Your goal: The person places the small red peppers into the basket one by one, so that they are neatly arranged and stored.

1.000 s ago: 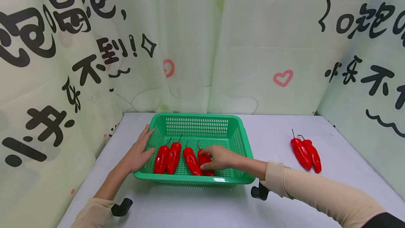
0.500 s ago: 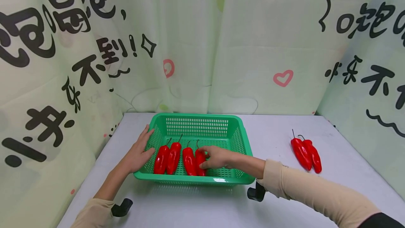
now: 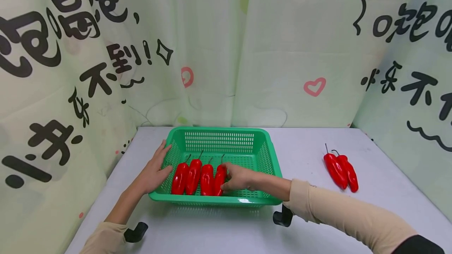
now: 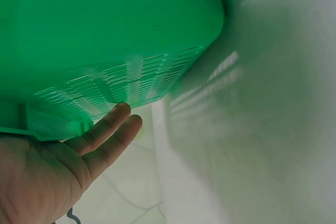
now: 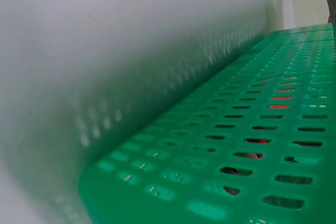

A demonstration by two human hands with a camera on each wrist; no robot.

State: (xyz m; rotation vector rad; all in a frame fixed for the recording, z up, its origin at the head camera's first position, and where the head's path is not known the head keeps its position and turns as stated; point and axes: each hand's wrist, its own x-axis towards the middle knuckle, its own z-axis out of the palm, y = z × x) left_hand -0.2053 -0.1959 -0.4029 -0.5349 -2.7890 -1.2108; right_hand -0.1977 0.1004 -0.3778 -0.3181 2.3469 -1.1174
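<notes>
A green plastic basket (image 3: 219, 202) holds several glossy red chili peppers standing side by side along its front left part. My right hand (image 3: 240, 177) reaches inside and grips the rightmost chili pepper (image 3: 219, 177), thumb and fingers on its right side. Left of it, close by, lies another chili pepper (image 3: 206, 179). My left hand (image 3: 155, 169) rests against the left rim, its fingers extended and its thumb over the inside. Straight fingers (image 4: 113, 145) lie along the outer wall in the left wrist view. In the right wrist view, the perforated wall (image 5: 252, 124) hides my right hand's grip.
Two more red chili peppers (image 3: 340, 171) lie on the white table (image 3: 307, 148), right of the basket. A light green curtain (image 3: 275, 50) with dark lettering hangs behind and at both sides.
My right hand has shifted left with the chili pepper, and the pepper beside it has moved left and turned more upright. My left hand stays on the rim.
</notes>
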